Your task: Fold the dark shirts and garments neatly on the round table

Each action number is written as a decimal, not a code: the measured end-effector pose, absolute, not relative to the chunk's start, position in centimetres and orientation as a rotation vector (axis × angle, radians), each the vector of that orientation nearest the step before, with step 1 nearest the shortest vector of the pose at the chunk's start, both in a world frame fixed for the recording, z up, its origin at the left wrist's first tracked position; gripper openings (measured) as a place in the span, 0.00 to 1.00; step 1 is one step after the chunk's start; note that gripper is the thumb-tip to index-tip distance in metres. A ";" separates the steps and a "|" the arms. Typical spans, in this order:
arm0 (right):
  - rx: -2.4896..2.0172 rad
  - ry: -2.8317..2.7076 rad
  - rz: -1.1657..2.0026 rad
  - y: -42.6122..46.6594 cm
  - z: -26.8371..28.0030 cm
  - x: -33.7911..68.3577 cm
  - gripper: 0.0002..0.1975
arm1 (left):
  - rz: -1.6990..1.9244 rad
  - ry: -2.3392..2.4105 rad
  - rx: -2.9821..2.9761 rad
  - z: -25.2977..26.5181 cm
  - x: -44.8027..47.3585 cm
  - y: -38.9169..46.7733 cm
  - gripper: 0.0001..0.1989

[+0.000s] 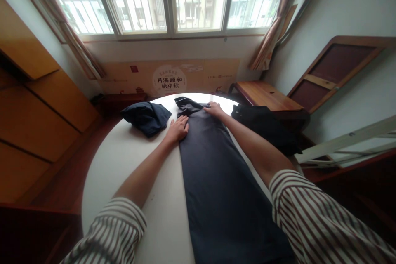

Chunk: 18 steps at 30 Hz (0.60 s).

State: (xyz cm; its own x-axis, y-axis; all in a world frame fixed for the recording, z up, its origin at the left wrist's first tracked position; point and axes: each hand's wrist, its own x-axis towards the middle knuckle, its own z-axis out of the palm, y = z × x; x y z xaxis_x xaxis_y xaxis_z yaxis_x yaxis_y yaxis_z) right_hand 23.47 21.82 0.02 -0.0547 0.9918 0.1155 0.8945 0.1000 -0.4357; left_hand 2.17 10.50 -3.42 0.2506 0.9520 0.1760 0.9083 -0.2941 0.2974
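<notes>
A long dark grey-blue garment point(216, 181) lies folded lengthwise on the white round table point(123, 173), running from the far edge to the near side. Its far end is bunched and has a thin light stripe; its exact kind is unclear. My left hand point(178, 128) rests flat on its left border, fingers extended over the cloth. At the upper right border, my right hand point(214, 109) has its fingers closed on the fabric.
On the table's left is a crumpled navy cloth item point(146, 117). Black folded clothing point(262, 126) lies at the right edge. A wooden chair or bench point(262, 95) stands beyond, with wooden cabinets point(37, 119) to the left and a barred window point(198, 0) ahead.
</notes>
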 end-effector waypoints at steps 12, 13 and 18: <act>-1.738 -1.717 0.695 23.1 0.7 22.8 0.06 | 0.516 1.795 2.377 -3.7 2.1 10.6 0.26; -1.734 -1.729 0.728 23.0 0.8 22.9 0.08 | 0.515 1.795 2.379 -3.7 2.1 10.6 0.26; -1.736 -1.793 0.799 23.1 1.1 22.7 0.12 | 0.502 1.790 2.380 -3.6 2.1 10.5 0.26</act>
State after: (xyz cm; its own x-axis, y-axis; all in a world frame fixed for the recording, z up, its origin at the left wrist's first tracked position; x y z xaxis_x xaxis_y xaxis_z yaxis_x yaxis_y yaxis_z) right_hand 22.72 23.15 1.13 -0.0478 0.9982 -0.0366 0.6947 0.0069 -0.7193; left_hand 2.15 10.52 -3.58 0.2448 0.9509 0.1892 0.9107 -0.2925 0.2917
